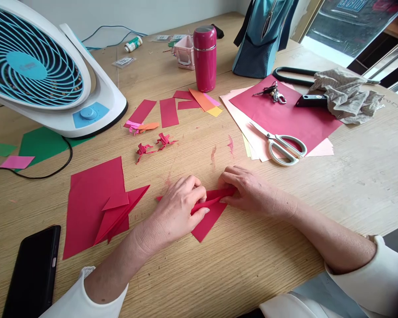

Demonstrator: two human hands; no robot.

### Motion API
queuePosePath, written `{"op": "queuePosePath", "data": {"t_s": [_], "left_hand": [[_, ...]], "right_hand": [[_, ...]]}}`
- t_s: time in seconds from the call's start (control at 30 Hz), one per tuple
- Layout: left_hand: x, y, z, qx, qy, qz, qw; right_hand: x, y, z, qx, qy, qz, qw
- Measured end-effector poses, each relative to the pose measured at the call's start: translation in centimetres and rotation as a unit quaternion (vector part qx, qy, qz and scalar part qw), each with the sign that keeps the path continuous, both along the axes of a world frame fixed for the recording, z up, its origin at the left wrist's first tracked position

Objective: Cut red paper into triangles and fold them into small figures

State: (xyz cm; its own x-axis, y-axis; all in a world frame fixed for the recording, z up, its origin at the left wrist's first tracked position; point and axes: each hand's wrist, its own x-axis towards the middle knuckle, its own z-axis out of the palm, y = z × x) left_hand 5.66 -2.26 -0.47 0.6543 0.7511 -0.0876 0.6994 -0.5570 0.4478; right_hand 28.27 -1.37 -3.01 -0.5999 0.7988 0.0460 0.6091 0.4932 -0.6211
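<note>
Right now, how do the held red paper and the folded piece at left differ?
The held paper is pinched by the left hand and right hand; the folded piece lies untouched. The held paper is directly over the table; the folded piece overlaps a red sheet. Both are red paper.

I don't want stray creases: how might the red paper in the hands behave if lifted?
The red paper is probably light, since it looks like a thin sheet. The raised fold between the left hand and right hand may spring open if released.
</note>
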Motion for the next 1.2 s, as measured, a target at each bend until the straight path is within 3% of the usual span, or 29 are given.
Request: {"op": "queuePosePath", "data": {"t_s": [0.2,0.6,0.97,1.2], "left_hand": [[0.0,-0.2,0.5,0.014,0.038,-0.014,0.999],[-0.8,0.2,1.0,0.061,-0.013,0.0,0.998],[-0.9,0.0,2.0,0.042,-0.009,0.028,0.999],[-1.3,0.2,2.0,0.058,-0.036,0.045,0.997]], "right_hand": [[0.3,-0.4,0.5,-0.014,0.05,0.017,0.999],[0.6,-0.4,1.6,-0.133,0.15,-0.041,0.979],[0.2,-0.5,1.0,-0.102,0.231,-0.028,0.967],[0.8,-0.1,0.6,-0.093,0.245,-0.059,0.963]]}}
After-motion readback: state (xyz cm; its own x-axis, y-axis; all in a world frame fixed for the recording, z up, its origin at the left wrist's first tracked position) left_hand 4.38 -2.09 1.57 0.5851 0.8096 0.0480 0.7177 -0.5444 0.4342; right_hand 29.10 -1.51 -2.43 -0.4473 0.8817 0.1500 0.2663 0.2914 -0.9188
